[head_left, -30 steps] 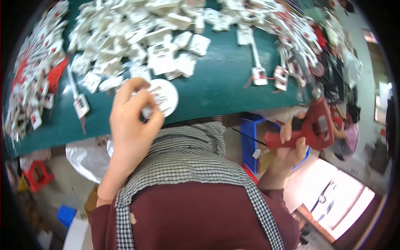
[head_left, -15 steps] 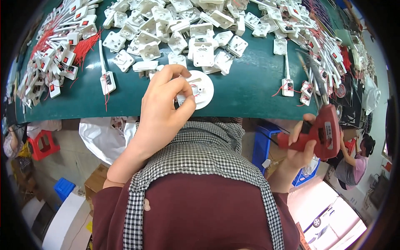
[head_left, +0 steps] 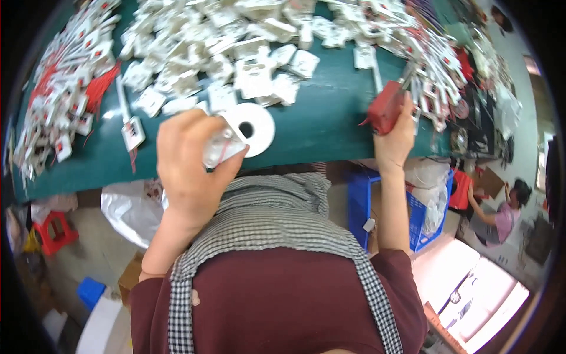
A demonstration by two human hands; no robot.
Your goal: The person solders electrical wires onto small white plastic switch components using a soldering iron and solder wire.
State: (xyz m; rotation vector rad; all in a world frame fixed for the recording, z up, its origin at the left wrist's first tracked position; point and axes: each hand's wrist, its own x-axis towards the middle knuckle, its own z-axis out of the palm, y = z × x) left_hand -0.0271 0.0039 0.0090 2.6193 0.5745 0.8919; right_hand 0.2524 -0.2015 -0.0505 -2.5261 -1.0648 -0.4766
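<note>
My left hand (head_left: 191,156) is closed around a small white plastic housing (head_left: 225,146) with a thin red wire, lifted just off the table's front edge. Beside its fingertips lies a white round disc (head_left: 263,131) with a dark hole in the middle. My right hand (head_left: 396,144) grips a red soldering gun (head_left: 386,108) over the right part of the green table. The gun's tip points away, toward the far side, and blurs against the white parts behind it.
A heap of white plastic housings (head_left: 206,47) covers the back of the green table (head_left: 321,133). White pieces with red wires (head_left: 65,100) pile up at the left, more (head_left: 436,94) at the right. Below stand a blue crate (head_left: 362,206) and a red stool (head_left: 56,233). A person (head_left: 501,215) works far right.
My left hand has lifted the white housing off the round disc and moved left. My right hand has carried the soldering gun up and left, over the table. The whole view has shifted slightly.
</note>
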